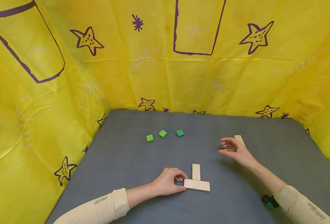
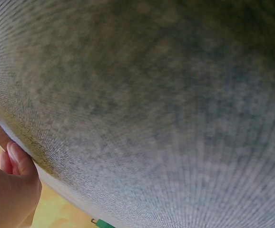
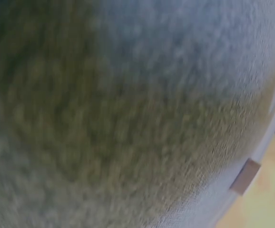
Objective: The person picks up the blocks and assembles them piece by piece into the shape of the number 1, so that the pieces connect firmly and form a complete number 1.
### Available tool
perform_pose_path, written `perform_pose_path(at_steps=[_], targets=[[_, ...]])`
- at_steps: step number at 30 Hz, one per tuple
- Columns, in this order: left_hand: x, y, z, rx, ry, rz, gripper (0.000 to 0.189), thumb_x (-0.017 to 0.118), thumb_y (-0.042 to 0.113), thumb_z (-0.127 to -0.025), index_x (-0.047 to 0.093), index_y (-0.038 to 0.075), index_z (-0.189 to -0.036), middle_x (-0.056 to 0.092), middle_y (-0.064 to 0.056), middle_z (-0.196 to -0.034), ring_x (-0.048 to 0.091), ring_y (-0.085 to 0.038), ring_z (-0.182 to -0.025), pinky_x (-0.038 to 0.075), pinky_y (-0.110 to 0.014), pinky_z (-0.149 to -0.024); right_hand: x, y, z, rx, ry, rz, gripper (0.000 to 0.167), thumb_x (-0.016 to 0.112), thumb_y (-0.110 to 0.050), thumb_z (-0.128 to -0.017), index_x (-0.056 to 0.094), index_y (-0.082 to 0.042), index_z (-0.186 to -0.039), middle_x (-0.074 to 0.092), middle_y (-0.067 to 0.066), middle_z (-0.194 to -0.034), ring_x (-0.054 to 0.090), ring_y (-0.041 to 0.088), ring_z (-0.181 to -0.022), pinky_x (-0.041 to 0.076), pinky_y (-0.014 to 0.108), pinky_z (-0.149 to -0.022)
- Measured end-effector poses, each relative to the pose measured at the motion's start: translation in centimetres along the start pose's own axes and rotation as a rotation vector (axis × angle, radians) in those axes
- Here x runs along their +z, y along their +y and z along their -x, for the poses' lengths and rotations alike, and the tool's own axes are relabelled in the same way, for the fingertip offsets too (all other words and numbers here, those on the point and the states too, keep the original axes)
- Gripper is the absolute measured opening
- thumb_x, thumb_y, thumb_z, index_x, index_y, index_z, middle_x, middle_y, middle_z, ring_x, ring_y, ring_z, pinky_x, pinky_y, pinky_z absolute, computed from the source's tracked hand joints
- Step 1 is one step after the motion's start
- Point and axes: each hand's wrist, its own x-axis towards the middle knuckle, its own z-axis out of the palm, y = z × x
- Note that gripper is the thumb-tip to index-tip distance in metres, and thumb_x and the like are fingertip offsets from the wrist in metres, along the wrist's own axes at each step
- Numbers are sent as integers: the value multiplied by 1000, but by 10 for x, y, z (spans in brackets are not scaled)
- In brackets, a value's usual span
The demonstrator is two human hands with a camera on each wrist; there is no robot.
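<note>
In the head view, my left hand (image 1: 169, 182) pinches the left end of a flat, pale wooden block (image 1: 197, 185) lying crosswise on the table, thumb at the near side and index finger at the far side. A second wooden block (image 1: 196, 171) points away from me, its near end against the first. The left hand (image 2: 11, 190) is also at the left edge of the left wrist view. My right hand (image 1: 235, 151) hovers over the table with loosely bent fingers and nothing in them. Behind it lies a third wooden block (image 1: 239, 139), partly hidden.
Farther back on the grey table (image 1: 131, 161) sit a light green cube (image 1: 149, 138), another light green cube (image 1: 162, 133) and a darker green cube (image 1: 180, 133). Yellow cloth (image 1: 165, 77) with drawings surrounds the table's back and sides.
</note>
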Motion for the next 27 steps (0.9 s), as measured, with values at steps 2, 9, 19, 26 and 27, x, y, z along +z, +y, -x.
perform_pose_path(at_steps=[2,9,19,26,27], targets=[[0,0,0,-1,1,0,24,83,12,-76,72,9,-97,65,7,-86,57,3,-77,48,-12,-72,-3,-1,0,18,7,10,50,71,-11,-89,49,7,-131,52,24,-120,53,24,-104,46,14,-83],[1,-1,0,12,7,4,24,83,11,-75,72,9,-97,65,7,-86,57,3,-77,48,-12,-72,-18,3,-2,67,7,36,54,69,-17,-92,45,3,-137,50,20,-126,51,25,-110,45,13,-83],[0,-1,0,9,-1,11,24,82,11,-76,72,9,-97,64,8,-86,57,3,-77,48,-12,-72,-34,6,-5,71,49,50,54,68,-19,-93,44,3,-136,53,15,-122,51,19,-108,46,16,-80],[0,-1,0,3,-9,2,24,83,12,-76,72,10,-97,63,9,-86,56,4,-77,47,-12,-72,-46,10,-6,67,71,73,52,67,-19,-94,44,0,-136,54,10,-122,53,15,-107,46,15,-80],[0,-1,0,2,-9,2,24,83,12,-76,72,10,-97,63,9,-86,56,4,-77,47,-12,-72,-48,11,-7,63,77,79,51,67,-18,-94,45,0,-136,54,11,-122,53,15,-107,45,13,-81]])
